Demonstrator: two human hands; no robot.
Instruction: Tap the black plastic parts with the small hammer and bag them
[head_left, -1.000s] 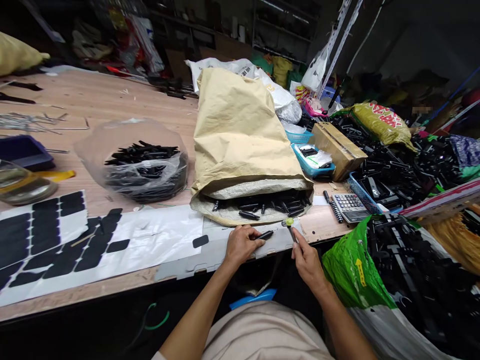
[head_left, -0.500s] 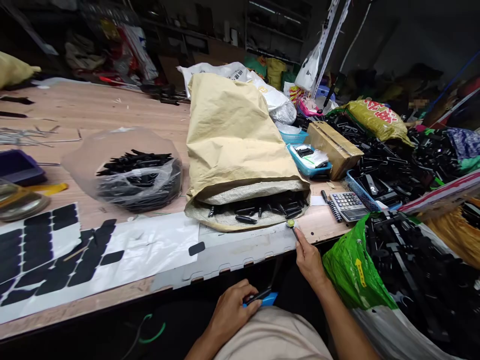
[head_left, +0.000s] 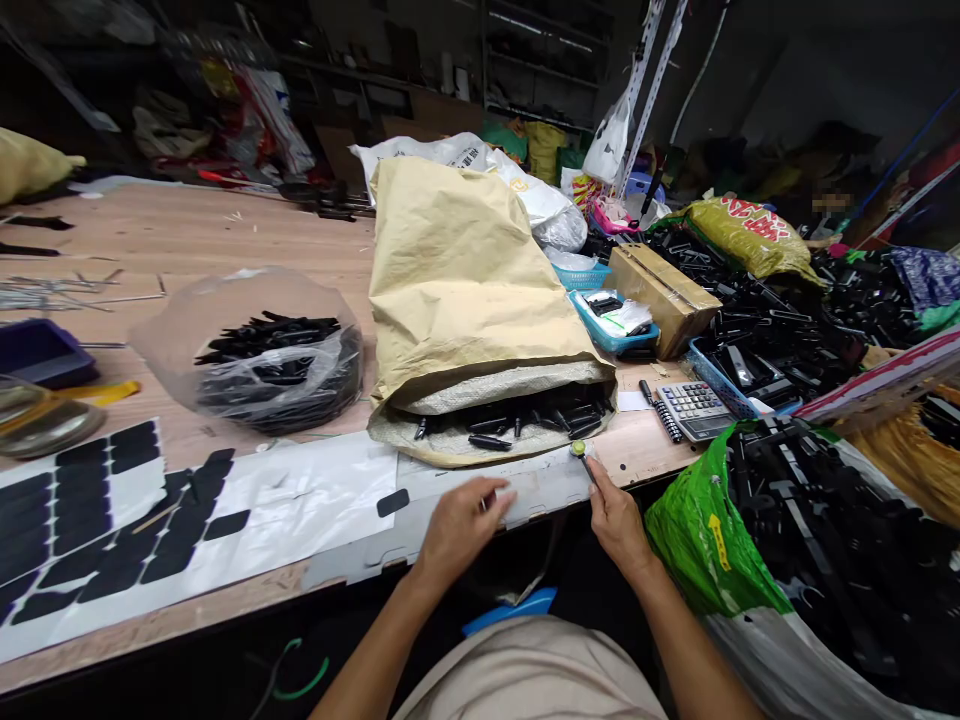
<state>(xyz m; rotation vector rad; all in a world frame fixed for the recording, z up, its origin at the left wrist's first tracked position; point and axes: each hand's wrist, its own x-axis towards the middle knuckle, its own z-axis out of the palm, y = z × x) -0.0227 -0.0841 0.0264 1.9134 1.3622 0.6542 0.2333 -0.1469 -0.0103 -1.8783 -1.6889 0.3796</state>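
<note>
My left hand [head_left: 463,525] hovers over the table's front edge, thumb and fingers apart, with nothing visible between them. My right hand [head_left: 619,522] is closed around the dark handle of a small tool with a round yellow-green head [head_left: 577,449]; its exact kind is unclear. The tool's head is just before the mouth of a large tan paper sack [head_left: 465,280]. Inside the lined mouth lie several slim black pieces [head_left: 489,442]. A blue object [head_left: 517,608] shows at my lap, partly hidden by my shirt.
Left on the table are a clear plastic bag of black parts [head_left: 277,375] and a sheet of black stickers [head_left: 82,490]. To the right are a calculator [head_left: 697,408], a cardboard box [head_left: 664,295], and a green sack of black parts [head_left: 690,530].
My left hand has risen from my lap to the table edge. The slim black piece it held is no longer in it. My right hand stays almost in place with the tool.
</note>
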